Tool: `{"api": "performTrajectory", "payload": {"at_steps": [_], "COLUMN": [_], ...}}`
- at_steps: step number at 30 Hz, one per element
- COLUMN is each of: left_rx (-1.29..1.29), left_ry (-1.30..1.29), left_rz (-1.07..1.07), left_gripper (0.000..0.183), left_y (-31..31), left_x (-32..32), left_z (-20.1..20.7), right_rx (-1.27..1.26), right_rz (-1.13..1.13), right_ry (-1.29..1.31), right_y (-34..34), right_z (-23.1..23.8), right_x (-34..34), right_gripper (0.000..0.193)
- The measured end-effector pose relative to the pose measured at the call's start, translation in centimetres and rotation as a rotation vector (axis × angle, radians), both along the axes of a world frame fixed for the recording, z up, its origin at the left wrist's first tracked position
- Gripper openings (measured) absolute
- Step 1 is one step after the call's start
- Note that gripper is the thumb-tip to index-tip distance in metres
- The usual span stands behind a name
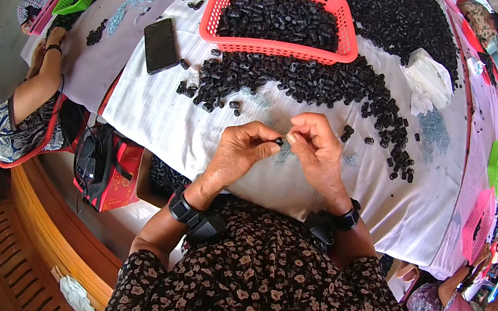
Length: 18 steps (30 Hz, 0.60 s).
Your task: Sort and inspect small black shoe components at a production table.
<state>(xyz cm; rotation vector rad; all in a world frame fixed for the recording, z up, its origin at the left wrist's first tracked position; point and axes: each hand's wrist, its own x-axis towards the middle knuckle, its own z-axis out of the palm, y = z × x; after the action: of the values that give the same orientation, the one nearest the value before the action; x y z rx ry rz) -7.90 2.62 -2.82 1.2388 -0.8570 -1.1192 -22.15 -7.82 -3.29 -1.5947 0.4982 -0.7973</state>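
Over the white tablecloth (392,211) my two hands come together, fingertips nearly touching. My left hand (237,154) pinches a small black plastic piece (278,141) between thumb and forefinger. Close beside it, my right hand (319,151) has its thumb and fingers pressed together; whatever they grip is too small to make out. Beyond my hands, many loose black plastic pieces (289,78) lie in a wide band that curves down on the right. A red perforated basket (346,51) filled with the same pieces stands behind the band. Tiny pale blue-grey bits (433,128) are scattered on the cloth.
A black phone (160,46) lies left of the basket. A large spread of black pieces (394,5) covers the far right. Crumpled white plastic (428,80) lies on the right. Another person (17,113) works at the left; a wooden bench (27,266) stands nearer.
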Motion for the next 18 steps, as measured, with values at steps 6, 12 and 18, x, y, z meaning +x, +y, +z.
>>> {"api": "performTrajectory", "payload": {"at_steps": [6,12,18], "left_rx": [-0.012,-0.045,-0.153], "left_ry": [0.000,-0.111,-0.433], "left_rz": [0.036,0.058,0.058], "left_gripper": [0.011,0.009,0.012], "left_y": [0.3,0.8,0.8], "left_x": [-0.5,-1.0,-0.7], "left_z": [-0.8,-0.8,-0.5], "right_rx": [-0.268,0.291,0.499], "right_rz": [-0.016,0.280,0.428], "right_ry": [0.095,0.174,0.098], "right_y": [0.4,-1.2,-1.6], "right_z": [0.6,0.3,0.6], "right_x": [0.2,-0.4,-0.5], "right_gripper": [0.022,0.015,0.011]}}
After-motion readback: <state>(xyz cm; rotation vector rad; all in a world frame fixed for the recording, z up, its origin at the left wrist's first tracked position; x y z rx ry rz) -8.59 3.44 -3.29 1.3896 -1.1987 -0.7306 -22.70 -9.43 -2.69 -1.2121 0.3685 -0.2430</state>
